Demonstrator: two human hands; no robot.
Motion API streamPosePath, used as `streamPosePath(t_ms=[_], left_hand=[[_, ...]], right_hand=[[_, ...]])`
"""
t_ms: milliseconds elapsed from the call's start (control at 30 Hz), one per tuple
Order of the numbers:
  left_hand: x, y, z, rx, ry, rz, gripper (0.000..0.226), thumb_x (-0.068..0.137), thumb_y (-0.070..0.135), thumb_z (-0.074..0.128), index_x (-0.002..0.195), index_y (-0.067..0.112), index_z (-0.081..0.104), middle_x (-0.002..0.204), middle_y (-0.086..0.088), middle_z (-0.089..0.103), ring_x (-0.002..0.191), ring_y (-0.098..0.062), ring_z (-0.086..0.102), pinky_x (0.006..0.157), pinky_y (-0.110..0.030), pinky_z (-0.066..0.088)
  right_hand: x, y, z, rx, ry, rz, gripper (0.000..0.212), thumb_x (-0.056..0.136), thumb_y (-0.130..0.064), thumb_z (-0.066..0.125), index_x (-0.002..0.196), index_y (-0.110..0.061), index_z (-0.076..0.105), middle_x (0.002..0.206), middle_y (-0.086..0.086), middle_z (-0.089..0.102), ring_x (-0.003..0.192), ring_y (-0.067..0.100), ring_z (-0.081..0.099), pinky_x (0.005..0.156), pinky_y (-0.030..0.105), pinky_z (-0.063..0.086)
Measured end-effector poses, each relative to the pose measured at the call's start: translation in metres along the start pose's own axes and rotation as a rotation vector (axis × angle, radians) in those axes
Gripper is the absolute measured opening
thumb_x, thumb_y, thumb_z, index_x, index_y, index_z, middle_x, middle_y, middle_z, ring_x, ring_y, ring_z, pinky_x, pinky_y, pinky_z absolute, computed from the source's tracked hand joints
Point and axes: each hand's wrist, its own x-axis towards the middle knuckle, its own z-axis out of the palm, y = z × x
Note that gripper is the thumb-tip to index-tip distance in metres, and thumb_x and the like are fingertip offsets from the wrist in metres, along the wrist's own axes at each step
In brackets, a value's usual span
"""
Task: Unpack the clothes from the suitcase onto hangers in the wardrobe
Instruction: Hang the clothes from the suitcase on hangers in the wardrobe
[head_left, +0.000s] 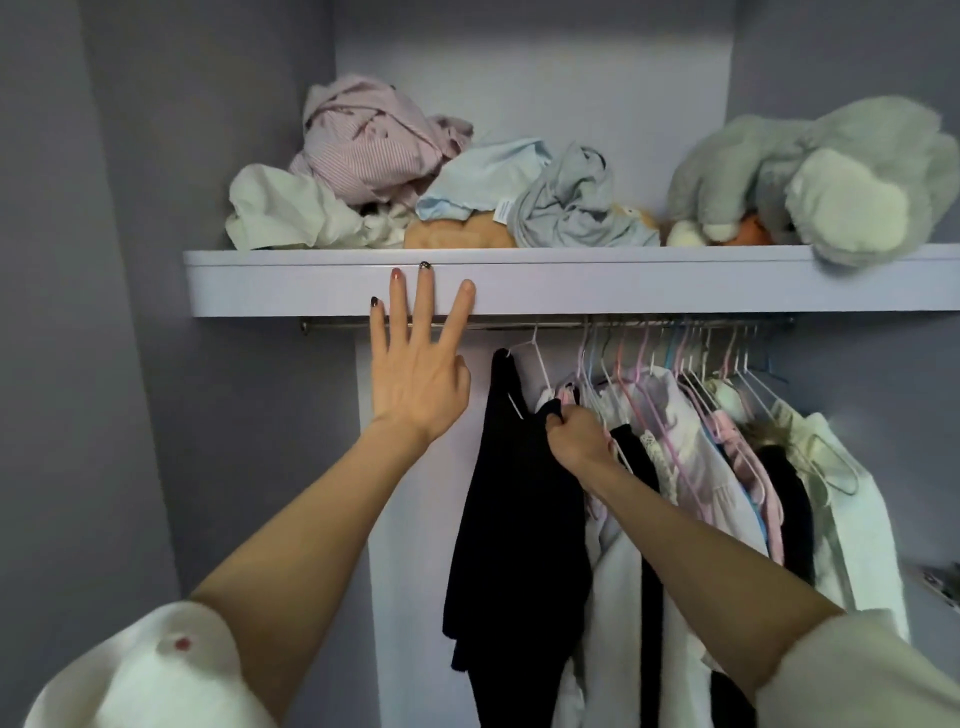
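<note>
The black garment (511, 499) hangs on a white hanger (535, 358) at the left end of the rail (519, 325), just beside the packed row of hung clothes (701, 467). My right hand (576, 434) pinches its shoulder, fingers curled tight on the cloth. My left hand (415, 374) has its fingers straight and spread against the shelf (623, 283) edge. I judge I'm settling this piece; next I should seat the shoulder squarely and let go.
</note>
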Motion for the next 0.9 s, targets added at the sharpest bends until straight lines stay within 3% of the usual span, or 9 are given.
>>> streamPosePath(t_ms=[100,233,333,400,433,533,700,833,900], left_hand=[[0.001,-0.001,0.015,0.053,0.03,-0.021,0.086,0.077,0.026,0.062,0.148,0.021,0.014,0.153,-0.021,0.018,0.139,-0.047,0.013,0.11,-0.059,0.014],[0.002,-0.003,0.024,0.1,0.093,-0.029,0.092,0.07,0.029,0.069,0.146,0.021,0.017,0.151,-0.02,0.024,0.138,-0.045,0.02,0.108,-0.059,0.019],[0.002,-0.003,0.022,0.127,0.091,-0.027,0.094,0.067,0.027,0.072,0.145,0.021,0.02,0.15,-0.02,0.027,0.137,-0.045,0.023,0.107,-0.059,0.022],[0.002,-0.002,0.02,0.132,0.072,-0.025,0.095,0.066,0.026,0.072,0.145,0.021,0.021,0.149,-0.02,0.028,0.136,-0.045,0.025,0.107,-0.059,0.023],[0.001,-0.002,0.018,0.129,0.053,-0.028,0.095,0.065,0.025,0.073,0.145,0.021,0.021,0.149,-0.02,0.029,0.136,-0.046,0.025,0.107,-0.059,0.024],[0.001,-0.001,0.007,0.105,-0.033,-0.04,0.096,0.069,0.024,0.069,0.146,0.022,0.012,0.152,-0.02,0.022,0.139,-0.045,0.018,0.11,-0.058,0.019],[-0.005,0.005,-0.024,0.029,-0.325,-0.064,0.086,0.089,0.03,0.047,0.146,0.028,-0.017,0.155,-0.013,-0.019,0.141,-0.038,-0.018,0.114,-0.055,0.002],[-0.027,0.012,-0.048,-0.061,-0.499,-0.09,0.078,0.092,0.03,0.042,0.147,0.028,-0.013,0.154,-0.011,-0.021,0.142,-0.034,-0.019,0.114,-0.057,0.003],[-0.045,0.02,-0.059,-0.095,-0.576,-0.088,0.073,0.094,0.032,0.039,0.148,0.027,-0.011,0.155,-0.011,-0.019,0.142,-0.034,-0.019,0.114,-0.056,0.002]], right_hand=[[0.016,0.005,0.005,-0.049,-0.001,0.03,0.02,0.095,-0.014,0.041,0.086,-0.002,0.054,0.082,0.01,0.05,0.089,0.028,0.054,0.069,0.024,0.034],[0.024,0.019,0.013,-0.119,-0.017,0.149,0.02,0.092,-0.01,0.042,0.082,-0.001,0.058,0.074,0.006,0.051,0.071,0.022,0.053,0.048,0.019,0.035],[0.026,0.021,0.016,-0.093,-0.016,0.191,0.026,0.093,-0.009,0.041,0.103,0.007,0.059,0.074,0.007,0.051,0.078,0.023,0.051,0.049,0.02,0.034],[0.023,0.019,0.012,-0.093,-0.037,0.199,0.032,0.096,-0.013,0.039,0.114,0.007,0.055,0.084,0.01,0.059,0.091,0.027,0.055,0.059,0.022,0.042],[0.02,0.018,0.01,-0.105,-0.04,0.202,0.035,0.097,-0.018,0.039,0.119,0.006,0.053,0.101,0.014,0.062,0.104,0.03,0.055,0.075,0.025,0.045],[0.009,0.016,0.004,-0.096,-0.087,0.198,0.04,0.098,-0.023,0.039,0.129,0.001,0.048,0.131,0.018,0.052,0.126,0.032,0.043,0.101,0.03,0.035],[-0.026,0.004,-0.014,-0.099,-0.132,0.15,0.041,0.095,-0.011,0.041,0.136,-0.005,0.042,0.143,0.015,0.038,0.131,0.031,0.038,0.104,0.029,0.034],[-0.061,0.002,-0.031,-0.058,-0.157,0.109,0.043,0.093,-0.007,0.041,0.135,-0.004,0.043,0.15,0.013,0.029,0.135,0.025,0.037,0.108,0.024,0.029],[-0.084,0.007,-0.041,-0.05,-0.146,0.091,0.041,0.092,-0.004,0.04,0.133,-0.004,0.047,0.146,0.013,0.037,0.131,0.026,0.042,0.106,0.022,0.031]])
